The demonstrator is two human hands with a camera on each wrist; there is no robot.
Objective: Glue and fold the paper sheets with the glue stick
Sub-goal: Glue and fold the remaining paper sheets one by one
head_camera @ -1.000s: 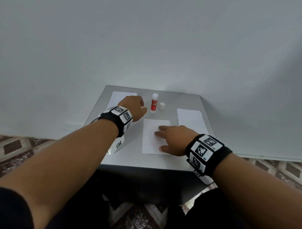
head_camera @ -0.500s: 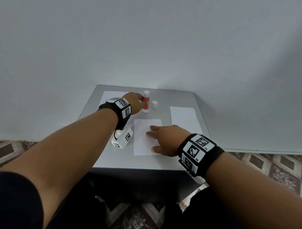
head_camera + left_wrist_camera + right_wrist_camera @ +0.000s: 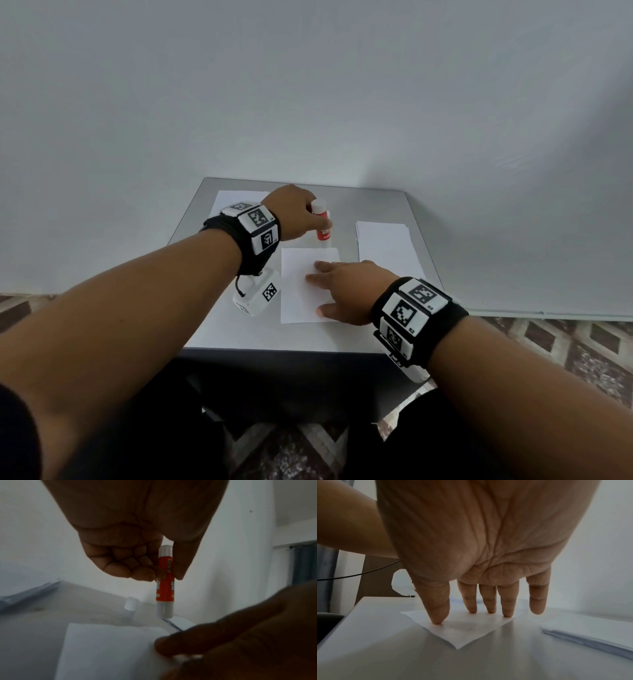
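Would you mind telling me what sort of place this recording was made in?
Probably a plain indoor room set up for a paper craft: a small grey table pushed against a bare white wall, a patterned tile floor, and paper stacks with a glue stick.

Dim, flat, soft light; head view bowed at its edges; left wrist view dark, grainy, foreground blurred.

A plain room, likely in a home: a small grey worktop stands against a bare white wall, over a patterned tile floor. The left wrist view shows a dark curtain at its right edge.
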